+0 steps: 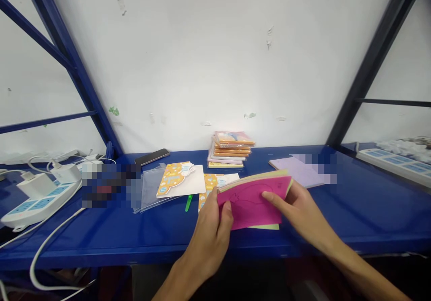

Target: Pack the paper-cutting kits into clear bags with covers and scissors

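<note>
My left hand (pixel 210 233) pinches one side of a thin stack of magenta and lime paper (pixel 251 204) between thumb and fingers, and my right hand (pixel 289 202) clasps the other, just above the blue shelf (pixel 370 215). It looks light and floppy, so both side edges seem the best hold.

Your left hand (pixel 210 242) and right hand (pixel 296 207) hold a fanned stack of magenta and yellow-green paper (pixel 252 204) above a blue metal shelf (pixel 370 211), with your right thumb lying on the magenta sheet. Beyond your hands lie an orange die-cut card (pixel 175 180) beside a clear plastic sleeve (pixel 150 189), a small green plastic piece (pixel 188 202), a stack of booklets (pixel 230 150) and a smartphone (pixel 151 156). A white power strip (pixel 40 202) sits far left.
</note>
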